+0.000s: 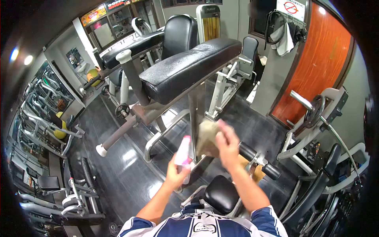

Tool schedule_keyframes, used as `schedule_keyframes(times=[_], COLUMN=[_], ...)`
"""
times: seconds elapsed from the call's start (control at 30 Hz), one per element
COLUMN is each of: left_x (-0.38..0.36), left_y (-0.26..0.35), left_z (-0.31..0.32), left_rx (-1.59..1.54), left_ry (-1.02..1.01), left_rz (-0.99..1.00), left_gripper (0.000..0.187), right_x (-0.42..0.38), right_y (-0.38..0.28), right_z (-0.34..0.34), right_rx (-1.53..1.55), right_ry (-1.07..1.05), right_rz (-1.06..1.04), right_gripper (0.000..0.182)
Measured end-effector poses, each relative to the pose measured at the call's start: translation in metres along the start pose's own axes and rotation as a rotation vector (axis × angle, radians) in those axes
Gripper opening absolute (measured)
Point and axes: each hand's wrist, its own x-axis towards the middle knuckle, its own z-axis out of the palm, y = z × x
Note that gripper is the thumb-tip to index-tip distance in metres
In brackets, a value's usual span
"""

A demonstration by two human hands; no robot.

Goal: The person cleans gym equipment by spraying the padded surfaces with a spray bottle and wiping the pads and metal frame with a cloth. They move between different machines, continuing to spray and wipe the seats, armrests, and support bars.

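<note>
A person's left hand wraps its fingers around a pink-and-white bottle, held slightly aslant with the pink top uppermost, a grip that likely keeps it steady clear of the machine frame. Beside it, the right hand grips a folded tan cloth, blurred, bunched at the fingers so that most of it hangs free; exactly how the fingertips close cannot be told. Both items are in front of the blue-and-white jersey, over a gym machine's lower frame. Beyond them stretches a long black pad, its top streaked with shine, set high on its post, probably to bear a body's weight. Below the right arm, foam rollers sit near a black seat, presumably padded to spare the legs. Farther out, a weight plate rides its machine at right, and a no-smoking sign is mounted high, beside an orange-red door, where all may read it.
</note>
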Motion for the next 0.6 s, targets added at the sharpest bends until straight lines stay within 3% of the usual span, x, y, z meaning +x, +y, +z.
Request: schedule_keyframes(times=[0.07,0.1,0.13,0.2,0.23,0.27,0.3,0.33,0.37,0.43,0.5,0.57,0.6], left_x=[0.002,0.009,0.017,0.031,0.039,0.048,0.056,0.066,0.076,0.091,0.095,0.099,0.100], left_y=[0.027,0.031,0.038,0.062,0.074,0.079,0.092,0.101,0.105,0.107,0.101,0.105,0.106], left_z=[-0.021,-0.034,-0.045,-0.054,-0.057,-0.064,-0.061,-0.063,-0.065,-0.071,-0.079,-0.081,-0.082], left_rx=[-0.133,-0.061,-0.083,-0.133,-0.157,-0.056,-0.096,-0.085,-0.077,-0.092,-0.207,-0.215,-0.274], left_ry=[0.022,-0.010,-0.011,0.014,0.038,0.084,0.134,0.151,0.167,0.179,0.113,0.070,0.048], left_rz=[-0.069,0.067,0.134,0.244,0.284,0.295,0.317,0.371,0.429,0.437,0.376,0.386,0.359], left_gripper=[0.028,0.028,0.028,0.032,0.036,0.085,0.091,0.093,0.094,0.095,0.092,0.088,0.088], right_x=[0.049,0.071,0.092,0.128,0.144,0.163,0.158,0.143,0.128,0.108,0.115,0.151,0.166], right_y=[-0.010,-0.031,-0.040,-0.050,-0.052,-0.042,-0.054,-0.056,-0.050,-0.042,-0.020,-0.003,-0.004], right_z=[-0.010,-0.011,-0.010,0.005,0.021,0.037,0.064,0.088,0.114,0.140,0.137,0.107,0.090], right_rx=[-0.231,-0.503,-0.503,-0.484,-0.436,-0.462,-0.342,-0.191,-0.091,-0.347,-0.355,-0.440,-0.556], right_ry=[0.136,0.211,0.222,0.293,0.346,0.388,0.368,0.196,0.092,-0.116,-0.144,-0.137,-0.070], right_rz=[-0.250,-0.476,-0.482,-0.417,-0.538,-0.730,-0.693,-0.548,-0.632,-1.016,-1.036,-1.218,-1.118], right_gripper=[0.058,0.074,0.085,0.091,0.088,0.081,0.069,0.056,0.047,0.045,0.044,0.046,0.040])
